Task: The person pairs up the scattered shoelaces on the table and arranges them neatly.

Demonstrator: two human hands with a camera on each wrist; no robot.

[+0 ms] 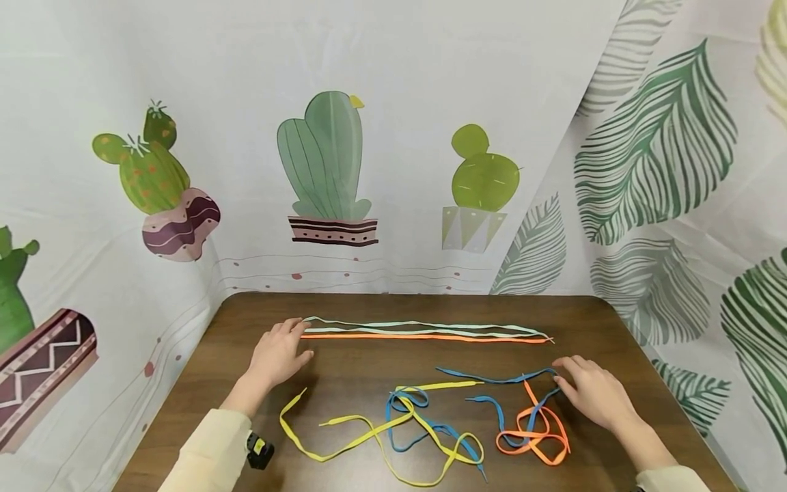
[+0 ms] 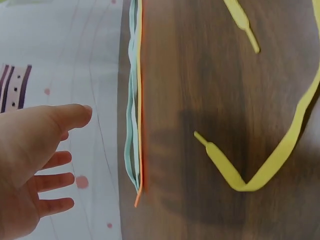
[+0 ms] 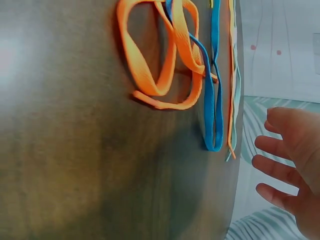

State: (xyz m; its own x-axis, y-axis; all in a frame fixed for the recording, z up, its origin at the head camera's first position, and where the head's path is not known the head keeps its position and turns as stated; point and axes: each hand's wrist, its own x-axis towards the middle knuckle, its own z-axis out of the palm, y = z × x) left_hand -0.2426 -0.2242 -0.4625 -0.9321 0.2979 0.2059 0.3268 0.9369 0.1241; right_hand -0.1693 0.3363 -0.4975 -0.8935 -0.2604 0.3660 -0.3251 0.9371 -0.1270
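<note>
Near the table's far edge, a mint shoelace (image 1: 418, 324), folded double, and an orange shoelace (image 1: 399, 336) lie stretched out side by side. My left hand (image 1: 279, 352) is at their left end, its fingers loosely spread and holding nothing; in the left wrist view it appears apart from the laces. On the right, my right hand (image 1: 598, 395) hovers beside the bend of a blue shoelace (image 3: 209, 125), fingers relaxed around nothing. That blue lace runs through a loosely tangled orange shoelace (image 3: 132, 55). A yellow shoelace (image 1: 350, 446) winds across the middle, crossing another blue stretch (image 1: 389, 413).
The brown wooden table (image 1: 344, 362) has rounded far corners. Behind it hangs a white cloth (image 1: 406, 68) printed with cacti and leaves. A small black device (image 1: 259, 451) is at the left sleeve (image 1: 212, 444).
</note>
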